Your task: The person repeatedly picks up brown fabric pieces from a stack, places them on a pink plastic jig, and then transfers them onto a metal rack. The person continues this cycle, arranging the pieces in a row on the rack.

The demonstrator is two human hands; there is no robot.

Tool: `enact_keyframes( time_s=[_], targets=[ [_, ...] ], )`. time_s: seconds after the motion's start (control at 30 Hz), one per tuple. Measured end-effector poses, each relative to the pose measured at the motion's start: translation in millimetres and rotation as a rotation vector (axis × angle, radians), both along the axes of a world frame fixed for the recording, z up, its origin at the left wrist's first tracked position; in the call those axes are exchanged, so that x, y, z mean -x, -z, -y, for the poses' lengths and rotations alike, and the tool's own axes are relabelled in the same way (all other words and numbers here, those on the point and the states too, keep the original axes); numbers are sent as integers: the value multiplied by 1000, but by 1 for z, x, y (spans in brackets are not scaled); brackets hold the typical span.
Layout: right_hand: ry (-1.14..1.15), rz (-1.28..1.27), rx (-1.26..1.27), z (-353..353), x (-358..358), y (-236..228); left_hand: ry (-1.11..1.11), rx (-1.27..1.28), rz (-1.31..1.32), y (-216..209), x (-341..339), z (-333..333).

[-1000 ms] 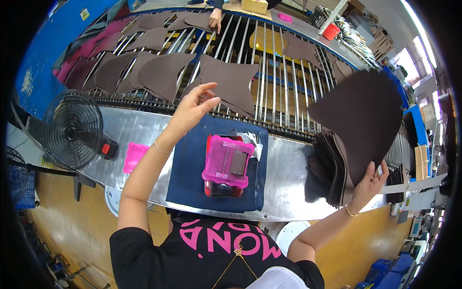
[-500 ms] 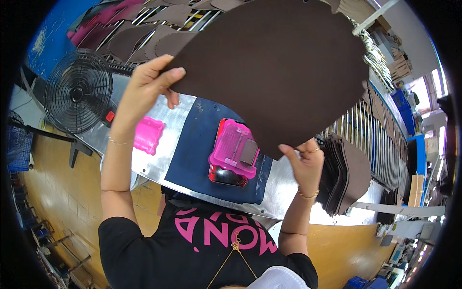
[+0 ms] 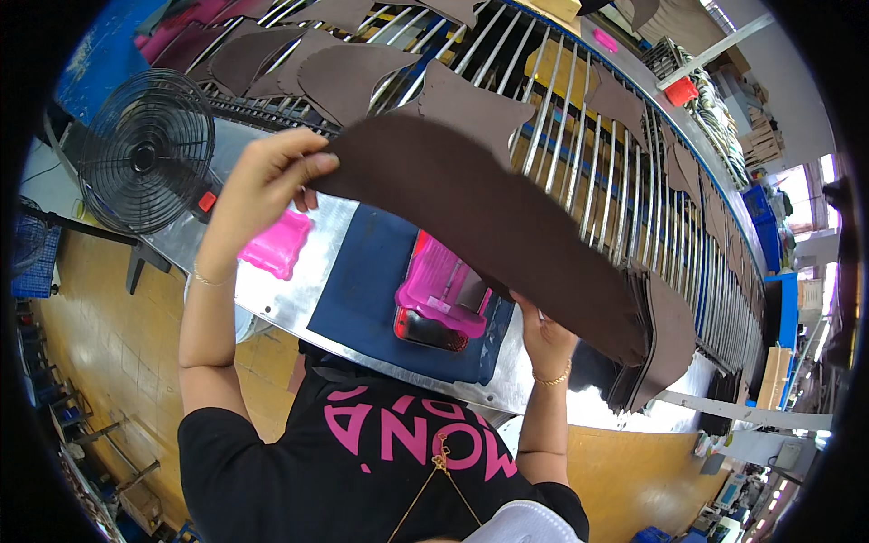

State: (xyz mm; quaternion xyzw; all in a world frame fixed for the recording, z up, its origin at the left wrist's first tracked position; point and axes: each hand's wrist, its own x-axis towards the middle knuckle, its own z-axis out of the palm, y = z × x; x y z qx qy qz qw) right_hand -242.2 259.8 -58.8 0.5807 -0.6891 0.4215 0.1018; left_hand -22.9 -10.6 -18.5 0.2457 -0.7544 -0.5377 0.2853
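Note:
A dark brown sheet (image 3: 471,213), cut to a curved outline like a leather or fabric piece, is held tilted above the table between my two hands. My left hand (image 3: 276,176) pinches its left corner between thumb and fingers. Beneath the sheet's near edge, toward its right part, is my right hand (image 3: 546,333); the sheet hides most of its fingers, and the thumb meets the edge. The sheet's right end hangs over a stack of similar brown pieces (image 3: 668,339). Below lies a pink scalloped tray (image 3: 434,294) on a red-edged dark device (image 3: 427,333), on a dark blue mat (image 3: 362,290).
Beyond the metal table (image 3: 291,299) runs a rack of metal bars (image 3: 593,190) carrying several brown pieces (image 3: 475,107). A black fan (image 3: 145,158) stands at the left, near another pink tray (image 3: 281,244). A pale bar (image 3: 751,414) crosses at the right.
The sheet has swung down and toward the right, from nearly facing me to a slanted, narrower view. Its right end now overlaps the stack. My right hand has moved slightly left and lower.

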Motion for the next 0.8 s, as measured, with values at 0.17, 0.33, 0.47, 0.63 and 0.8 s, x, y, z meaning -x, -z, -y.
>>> enact_keyframes(
  time_s=[0.17,0.33,0.47,0.63,0.8],
  targets=[
    [-19,6,-214,-47,16,5,195,82,190,19,28,-26],
    [149,301,-254,-101,16,16,349,414,90,37,66,-47],
    [306,332,-458,-144,21,-2,448,649,62,30,90,-68],
    [482,671,-401,-217,36,-27,596,687,30,25,124,-98],
    [592,591,-323,-243,48,-63,646,655,-173,21,161,-107]
  ],
)
